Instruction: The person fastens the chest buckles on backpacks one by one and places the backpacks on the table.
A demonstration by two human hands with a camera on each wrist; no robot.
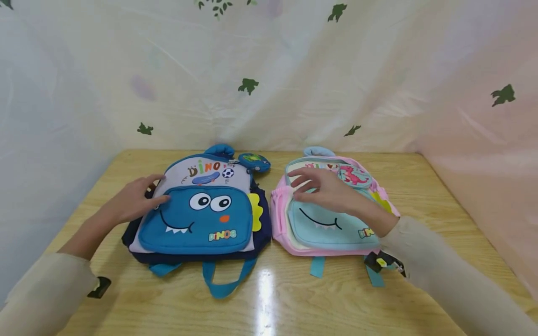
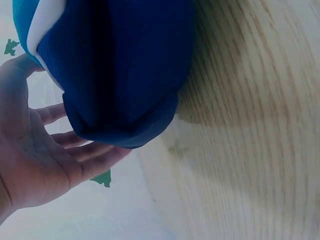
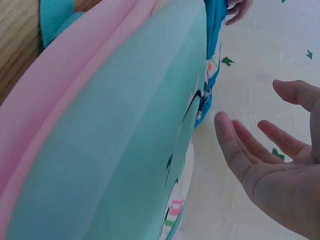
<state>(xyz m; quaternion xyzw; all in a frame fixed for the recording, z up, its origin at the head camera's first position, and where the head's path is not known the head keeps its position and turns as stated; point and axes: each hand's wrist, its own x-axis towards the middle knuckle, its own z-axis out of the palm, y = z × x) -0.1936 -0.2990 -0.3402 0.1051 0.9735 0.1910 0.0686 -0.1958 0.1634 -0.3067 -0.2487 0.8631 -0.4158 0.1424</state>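
Observation:
Two children's dinosaur backpacks lie side by side, fronts up. My left hand (image 1: 132, 198) is at the left edge of the blue backpack (image 1: 176, 226), its thumb near the front pocket. From the left wrist view, the spread fingers (image 2: 100, 162) are right at the bag's navy side pocket (image 2: 120, 115). Over the pink and mint backpack (image 1: 336, 238) hovers my right hand (image 1: 325, 189), fingers loosely bent around nothing and hiding part of its front. The right wrist view has that hand (image 3: 280, 175) apart from the mint front (image 3: 100, 150).
Both bags lie on a wooden table (image 1: 294, 303), with teal straps (image 1: 222, 289) trailing toward the near edge. A round blue pouch (image 1: 254, 162) hangs at the blue bag's upper right. A pale curtain (image 1: 286, 116) with green leaf shapes stands behind the table.

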